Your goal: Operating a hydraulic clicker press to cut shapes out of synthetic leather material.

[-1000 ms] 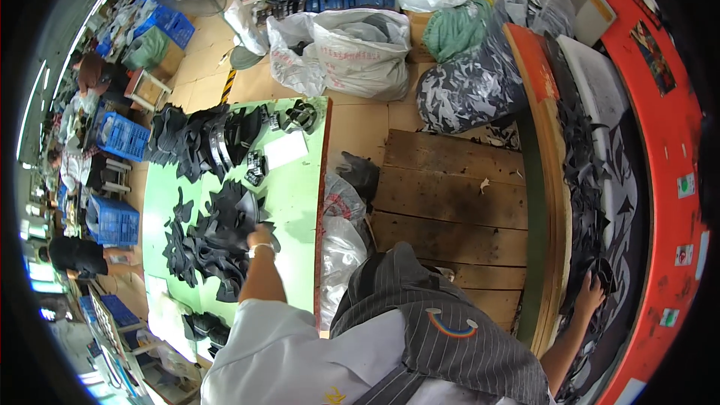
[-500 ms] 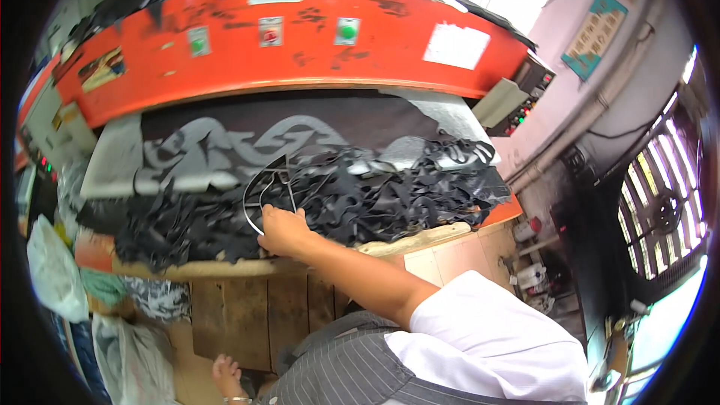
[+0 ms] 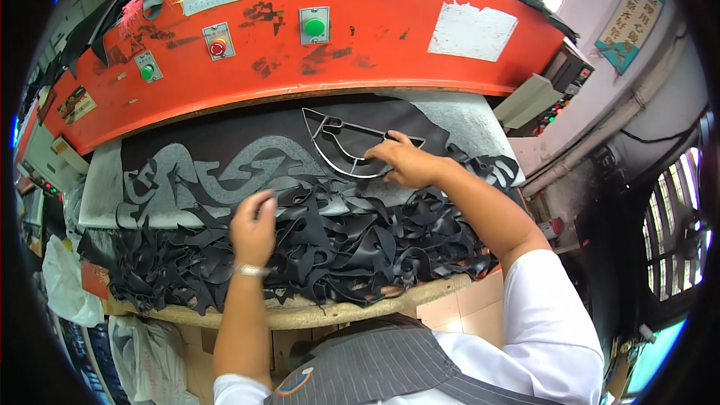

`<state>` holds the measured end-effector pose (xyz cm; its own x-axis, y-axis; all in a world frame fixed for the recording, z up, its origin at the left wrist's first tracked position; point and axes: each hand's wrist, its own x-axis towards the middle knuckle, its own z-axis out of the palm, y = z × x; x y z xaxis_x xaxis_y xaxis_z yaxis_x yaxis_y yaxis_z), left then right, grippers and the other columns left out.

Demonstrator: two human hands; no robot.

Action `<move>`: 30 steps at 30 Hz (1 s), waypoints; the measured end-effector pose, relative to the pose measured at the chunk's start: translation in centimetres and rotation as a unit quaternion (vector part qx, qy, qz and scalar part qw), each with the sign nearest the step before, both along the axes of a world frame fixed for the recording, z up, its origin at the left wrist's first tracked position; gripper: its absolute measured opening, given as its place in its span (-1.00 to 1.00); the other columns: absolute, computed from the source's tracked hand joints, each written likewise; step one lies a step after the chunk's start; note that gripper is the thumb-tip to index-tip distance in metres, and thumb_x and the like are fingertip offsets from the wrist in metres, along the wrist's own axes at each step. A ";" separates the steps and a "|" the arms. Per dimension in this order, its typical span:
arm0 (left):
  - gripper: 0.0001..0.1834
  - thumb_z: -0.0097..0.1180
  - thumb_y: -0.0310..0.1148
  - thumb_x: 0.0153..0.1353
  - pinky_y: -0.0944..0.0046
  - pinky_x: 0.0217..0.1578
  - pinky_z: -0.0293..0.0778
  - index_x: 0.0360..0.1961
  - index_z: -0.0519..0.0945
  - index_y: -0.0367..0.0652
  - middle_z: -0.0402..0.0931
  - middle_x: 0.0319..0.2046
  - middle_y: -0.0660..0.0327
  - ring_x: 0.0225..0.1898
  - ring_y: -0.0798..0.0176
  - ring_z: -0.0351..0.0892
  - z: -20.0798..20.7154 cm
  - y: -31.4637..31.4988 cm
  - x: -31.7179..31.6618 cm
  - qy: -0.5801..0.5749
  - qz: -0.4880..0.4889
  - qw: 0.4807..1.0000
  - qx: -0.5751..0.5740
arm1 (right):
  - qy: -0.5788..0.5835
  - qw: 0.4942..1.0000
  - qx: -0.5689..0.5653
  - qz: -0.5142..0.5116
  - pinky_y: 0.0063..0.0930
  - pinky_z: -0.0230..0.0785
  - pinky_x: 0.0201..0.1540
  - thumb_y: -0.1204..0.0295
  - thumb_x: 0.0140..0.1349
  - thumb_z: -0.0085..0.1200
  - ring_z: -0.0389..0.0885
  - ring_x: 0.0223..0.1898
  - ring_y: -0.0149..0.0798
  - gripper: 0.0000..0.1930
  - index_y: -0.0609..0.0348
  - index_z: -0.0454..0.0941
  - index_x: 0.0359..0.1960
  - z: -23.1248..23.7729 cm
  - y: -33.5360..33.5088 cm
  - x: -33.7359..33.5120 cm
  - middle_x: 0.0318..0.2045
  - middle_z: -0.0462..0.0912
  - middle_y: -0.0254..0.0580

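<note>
My right hand [image 3: 405,161] grips the straight side of a steel cutting die [image 3: 352,173], a half-round metal frame with thin cross braces. The die lies on or just over a dark leather sheet [image 3: 390,116]; I cannot tell whether it touches. My left hand [image 3: 253,231], slightly blurred, is above a heap of black leather scraps [image 3: 360,244]. Its thumb stands apart from loosely bent fingers, and nothing shows in it. Curved cut-outs in the sheet, left of the die, bare the pale cutting board [image 3: 101,184] underneath.
Behind the board spans the red beam [image 3: 405,45] of a press, with green buttons [image 3: 315,27] and a red button [image 3: 217,46]. A control box [image 3: 559,79] stands at right. White plastic bags [image 3: 146,352] hang at lower left. A worn front ledge [image 3: 375,311] borders the scraps.
My right hand has carried the cutting die from above the scraps, far and to the right, onto or over the leather sheet. My left hand has risen from low by my body to the scraps.
</note>
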<state>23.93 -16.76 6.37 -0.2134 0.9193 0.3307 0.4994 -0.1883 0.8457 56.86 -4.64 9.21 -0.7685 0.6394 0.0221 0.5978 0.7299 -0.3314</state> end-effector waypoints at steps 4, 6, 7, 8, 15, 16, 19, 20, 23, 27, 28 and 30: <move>-0.71 0.13 -0.32 0.17 0.15 0.01 0.42 -0.12 0.57 -0.22 0.59 -0.10 0.02 -0.04 0.00 0.57 -2.5 6.3 6.6 -0.005 -0.048 0.997 -0.054 | -0.003 0.999 -0.018 0.046 0.06 -0.21 0.43 0.59 -0.02 0.22 0.39 0.21 -0.12 -0.41 0.09 0.40 0.13 -1.5 4.6 0.5 0.04 0.53 -0.14; -0.73 0.10 -0.35 0.15 0.03 0.19 0.25 -0.12 0.52 -0.17 0.53 0.04 -0.02 0.14 -0.05 0.45 -4.3 8.2 7.9 0.044 -0.037 0.996 -0.072 | -0.026 0.998 -0.031 0.047 0.05 -0.20 0.43 0.62 -0.04 0.22 0.40 0.20 -0.14 -0.40 0.07 0.40 0.13 -1.6 5.8 0.2 0.05 0.53 -0.17; -0.73 0.10 -0.35 0.15 0.03 0.19 0.25 -0.12 0.52 -0.17 0.53 0.04 -0.02 0.14 -0.05 0.45 -5.2 8.6 8.3 0.047 -0.031 0.995 -0.077 | -0.016 0.998 -0.016 0.059 0.05 -0.18 0.43 0.61 -0.04 0.22 0.39 0.19 -0.15 -0.42 0.06 0.42 0.11 -2.2 6.2 0.4 0.04 0.54 -0.20; -0.73 0.09 -0.35 0.15 -0.03 0.25 0.12 -0.11 0.49 -0.15 0.49 0.10 -0.03 0.21 -0.07 0.36 -5.7 9.0 8.9 0.086 -0.032 0.992 -0.088 | -0.012 0.998 -0.022 0.061 0.05 -0.18 0.43 0.61 -0.04 0.22 0.39 0.19 -0.15 -0.42 0.06 0.42 0.11 -2.5 6.4 0.8 0.04 0.54 -0.20; -0.72 0.06 -0.36 0.13 -0.11 0.37 -0.17 -0.11 0.41 -0.10 0.38 0.21 -0.08 0.37 -0.06 0.16 -7.0 10.2 8.9 0.135 -0.054 0.983 -0.113 | 0.052 0.994 0.080 -0.046 0.20 -0.21 0.40 0.39 -0.08 0.37 0.15 0.36 0.02 -0.36 -0.14 0.47 0.13 -4.8 5.2 2.6 0.31 0.23 -0.05; -0.72 0.06 -0.36 0.13 -0.10 0.38 -0.18 -0.11 0.41 -0.10 0.38 0.22 -0.07 0.38 -0.04 0.16 -7.2 10.0 8.5 0.133 -0.058 0.983 -0.111 | 0.092 0.979 0.123 -0.136 0.23 -0.23 0.39 0.32 -0.11 0.41 0.09 0.38 0.13 -0.35 -0.19 0.48 0.13 -5.3 4.0 2.4 0.38 0.10 0.02; -0.74 0.05 -0.38 0.15 -0.06 0.38 -0.21 -0.12 0.41 -0.10 0.37 0.23 -0.07 0.39 -0.01 0.14 -6.7 10.4 9.0 0.123 -0.078 0.984 -0.103 | 0.139 0.957 0.070 -0.246 0.29 -0.21 0.36 0.26 -0.15 0.45 0.00 0.39 0.30 -0.45 -0.11 0.54 -0.04 -7.7 3.0 3.1 0.40 -0.05 0.22; -0.75 0.05 -0.38 0.15 -0.06 0.39 -0.22 -0.12 0.41 -0.11 0.37 0.24 -0.07 0.40 0.00 0.13 -6.7 10.5 8.8 0.119 -0.088 0.984 -0.100 | 0.162 0.942 0.038 -0.290 0.31 -0.19 0.35 0.26 -0.15 0.45 -0.01 0.40 0.29 -0.49 -0.06 0.54 -0.10 -8.1 3.0 2.9 0.39 -0.04 0.27; -0.76 0.03 -0.40 0.16 -0.05 0.39 -0.23 -0.13 0.40 -0.10 0.38 0.23 -0.06 0.40 0.01 0.13 -7.2 10.7 8.8 0.106 -0.090 0.986 -0.097 | 0.191 0.940 0.041 -0.280 0.22 -0.08 0.35 0.25 -0.15 0.44 0.04 0.37 0.34 -0.55 0.02 0.52 -0.22 -8.6 3.1 2.5 0.36 0.01 0.36; -0.78 0.02 -0.41 0.17 -0.05 0.39 -0.23 -0.14 0.40 -0.11 0.45 0.18 -0.06 0.38 0.01 0.19 -7.5 10.7 8.5 0.089 -0.073 0.989 -0.089 | 0.222 0.939 0.053 -0.257 0.07 0.01 0.36 0.26 -0.14 0.43 0.12 0.33 0.38 -0.60 0.08 0.54 -0.29 -9.1 3.4 2.5 0.34 0.09 0.38; -0.78 0.02 -0.41 0.17 -0.05 0.39 -0.23 -0.14 0.40 -0.11 0.45 0.18 -0.06 0.38 0.01 0.19 -7.6 10.8 8.5 0.086 -0.074 0.989 -0.092 | 0.219 0.940 0.051 -0.259 0.07 0.01 0.36 0.26 -0.14 0.43 0.12 0.33 0.38 -0.60 0.08 0.54 -0.29 -9.3 3.5 2.6 0.34 0.09 0.38; -0.78 0.03 -0.41 0.16 -0.06 0.39 -0.23 -0.14 0.40 -0.12 0.44 0.18 -0.07 0.38 0.01 0.19 -6.9 10.8 8.6 0.095 -0.076 0.989 -0.085 | 0.227 0.938 0.074 -0.253 0.07 0.03 0.35 0.25 -0.15 0.43 0.12 0.33 0.38 -0.61 0.09 0.55 -0.31 -9.3 3.7 2.8 0.34 0.10 0.36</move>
